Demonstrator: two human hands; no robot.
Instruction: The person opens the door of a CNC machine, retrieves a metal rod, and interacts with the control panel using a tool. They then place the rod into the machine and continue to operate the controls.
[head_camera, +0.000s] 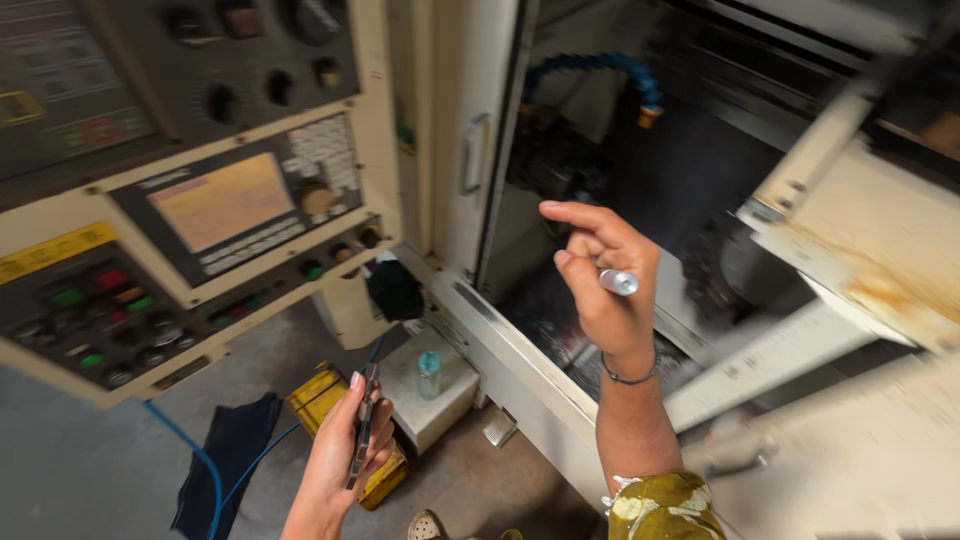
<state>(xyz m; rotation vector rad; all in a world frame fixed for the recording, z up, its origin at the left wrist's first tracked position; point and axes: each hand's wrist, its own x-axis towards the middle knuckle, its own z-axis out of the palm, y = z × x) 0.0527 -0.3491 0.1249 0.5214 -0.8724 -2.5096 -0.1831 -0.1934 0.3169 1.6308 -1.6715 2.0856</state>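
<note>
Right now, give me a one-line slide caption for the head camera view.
Right hand holds a small metal cylinder before an open machine enclosure; left hand grips a slim dark tool.

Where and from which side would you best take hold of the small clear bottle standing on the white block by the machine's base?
Judging by its pose, grip the bottle round its middle, coming from above: it stands upright on the white block with bare space around it.
</note>
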